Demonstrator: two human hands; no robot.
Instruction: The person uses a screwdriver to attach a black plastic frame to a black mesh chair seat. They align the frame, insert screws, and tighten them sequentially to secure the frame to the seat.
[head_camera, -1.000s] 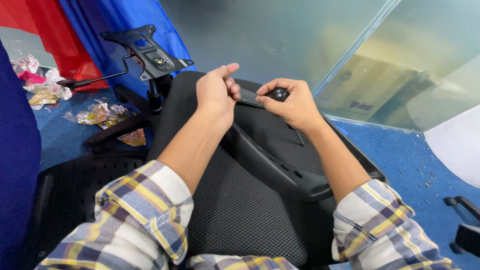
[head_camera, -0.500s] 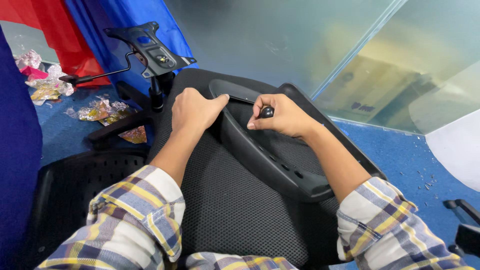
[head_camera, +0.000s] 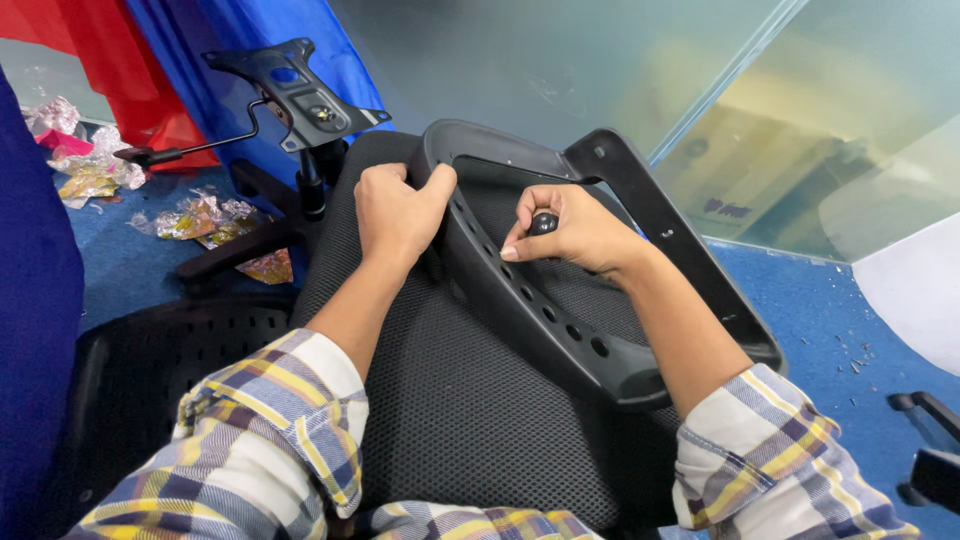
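The right hand (head_camera: 575, 232) has its fingers curled tight around a small black knob (head_camera: 543, 223), thumb and forefinger pinching it just inside the black plastic frame (head_camera: 560, 325), with the fingertips pointing left toward the frame's row of holes. The left hand (head_camera: 398, 212) is closed over the far left bend of that same frame, thumb hooked over the top edge and knuckles facing up, gripping it firmly. Both wrists are straight, and the bare forearms run back toward the near edge, where the plaid sleeves (head_camera: 275, 430) are rolled up past the wrists. The frame lies tilted across a black mesh seat cushion (head_camera: 450, 410), its curved rail running from far left to near right, close in front of the person. Beyond the left hand, a chair base with a metal mounting plate (head_camera: 300, 90) and lever stands on the blue carpet (head_camera: 830, 320). Crumpled foil wrappers (head_camera: 205, 215) lie scattered at the far left.
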